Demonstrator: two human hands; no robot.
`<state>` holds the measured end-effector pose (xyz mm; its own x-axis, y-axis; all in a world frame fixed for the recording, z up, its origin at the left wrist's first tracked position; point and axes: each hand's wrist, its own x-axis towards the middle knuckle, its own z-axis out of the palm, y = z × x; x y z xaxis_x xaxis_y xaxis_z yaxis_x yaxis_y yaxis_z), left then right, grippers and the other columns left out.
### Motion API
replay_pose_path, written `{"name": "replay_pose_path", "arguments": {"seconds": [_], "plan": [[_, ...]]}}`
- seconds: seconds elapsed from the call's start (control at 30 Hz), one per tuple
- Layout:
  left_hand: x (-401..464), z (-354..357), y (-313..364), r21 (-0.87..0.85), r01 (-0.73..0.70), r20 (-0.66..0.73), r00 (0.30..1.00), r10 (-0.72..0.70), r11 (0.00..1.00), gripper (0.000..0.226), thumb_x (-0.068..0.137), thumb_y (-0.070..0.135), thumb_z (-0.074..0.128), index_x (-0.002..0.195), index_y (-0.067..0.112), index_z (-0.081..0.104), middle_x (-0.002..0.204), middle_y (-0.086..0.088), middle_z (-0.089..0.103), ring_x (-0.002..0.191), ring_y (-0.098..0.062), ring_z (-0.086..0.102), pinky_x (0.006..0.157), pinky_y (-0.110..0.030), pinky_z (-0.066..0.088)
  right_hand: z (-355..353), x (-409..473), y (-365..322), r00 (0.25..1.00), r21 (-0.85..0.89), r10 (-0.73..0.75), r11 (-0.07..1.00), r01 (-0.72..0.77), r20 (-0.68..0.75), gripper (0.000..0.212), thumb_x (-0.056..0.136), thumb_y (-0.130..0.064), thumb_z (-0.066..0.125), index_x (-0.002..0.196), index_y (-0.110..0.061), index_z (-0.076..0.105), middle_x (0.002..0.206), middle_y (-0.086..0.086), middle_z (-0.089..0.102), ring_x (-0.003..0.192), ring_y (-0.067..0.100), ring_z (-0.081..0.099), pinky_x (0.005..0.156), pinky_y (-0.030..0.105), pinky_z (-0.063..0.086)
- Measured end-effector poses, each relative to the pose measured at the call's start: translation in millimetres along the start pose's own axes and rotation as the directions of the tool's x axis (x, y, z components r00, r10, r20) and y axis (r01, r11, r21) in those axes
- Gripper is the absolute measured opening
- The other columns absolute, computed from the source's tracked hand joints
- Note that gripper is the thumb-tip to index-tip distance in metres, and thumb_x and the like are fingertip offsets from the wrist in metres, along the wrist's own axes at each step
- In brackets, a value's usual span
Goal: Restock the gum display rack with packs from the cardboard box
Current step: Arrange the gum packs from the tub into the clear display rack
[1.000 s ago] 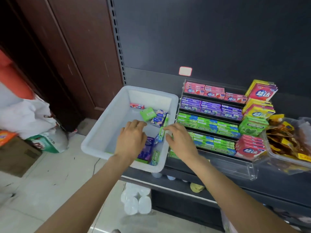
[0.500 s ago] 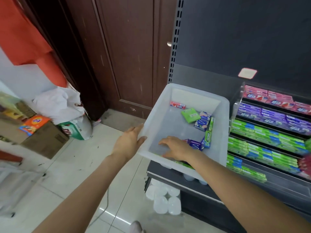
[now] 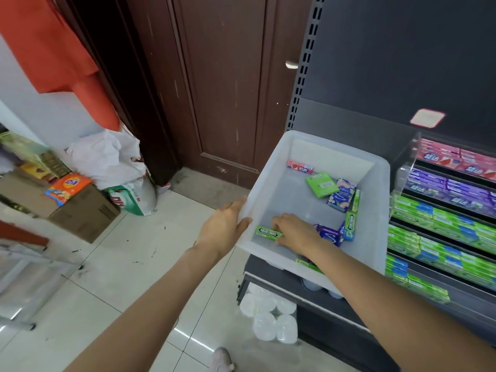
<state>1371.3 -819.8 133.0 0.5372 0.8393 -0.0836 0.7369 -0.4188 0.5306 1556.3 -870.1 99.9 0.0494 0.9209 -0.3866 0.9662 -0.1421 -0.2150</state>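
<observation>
Here, right hand (image 3: 296, 233) low inside the white plastic bin (image 3: 381, 210), fingers curled onto a green Doublemint pack (image 3: 269, 233) at the bin's near-left corner, pinching its right end. Left hand (image 3: 224, 228) just left of it, fingers relaxed along the outside of the bin's left wall, thumb over the rim. Loose packs toward the bin's right side: a purple pack (image 3: 329, 234), another green stick (image 3: 350, 221) standing on edge, a flat green box (image 3: 322, 184), a red pack (image 3: 300, 167) near the far wall. Gum display rack (image 3: 442, 210) at the right of the frame, touching the bin, tiers of pink, purple and green packs. Cardboard box (image 3: 80, 213) on the floor at mid left.
</observation>
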Motion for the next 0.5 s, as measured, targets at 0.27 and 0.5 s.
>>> {"name": "replay_pose_path", "arguments": {"seconds": [0.27, 0.5], "plan": [[7.3, 2.3, 39.5, 0.088, -0.17, -0.144, 0.973, 0.182, 0.981, 0.044, 0.09, 0.017, 0.058, 0.132, 0.016, 0.047, 0.131, -0.005, 0.044, 0.118, -0.024, 0.042, 0.096, -0.033, 0.039, -27.5, -34.5, 34.0, 0.949, 0.192, 0.211, 0.967, -0.168, -0.235, 0.021, 0.087, -0.021, 0.061, 0.106, -0.015, 0.053, 0.107, 0.009, 0.061, 0.098, 0.027, 0.058, 0.081, 0.04, 0.049], [30.1, 35.7, 75.8, 0.004, -0.203, 0.396, 0.9, 0.185, 0.979, 0.022, 0.088, 0.012, 0.06, 0.11, 0.009, 0.065, 0.115, -0.007, 0.063, 0.102, -0.022, 0.059, 0.085, -0.023, 0.043, -37.9, -78.7, 68.8, 0.914, 0.35, 0.302, 0.915, -0.199, -0.27, 0.033, 0.084, -0.017, 0.068, 0.116, -0.015, 0.062, 0.116, 0.005, 0.064, 0.105, 0.019, 0.059, 0.09, 0.033, 0.048]]}}
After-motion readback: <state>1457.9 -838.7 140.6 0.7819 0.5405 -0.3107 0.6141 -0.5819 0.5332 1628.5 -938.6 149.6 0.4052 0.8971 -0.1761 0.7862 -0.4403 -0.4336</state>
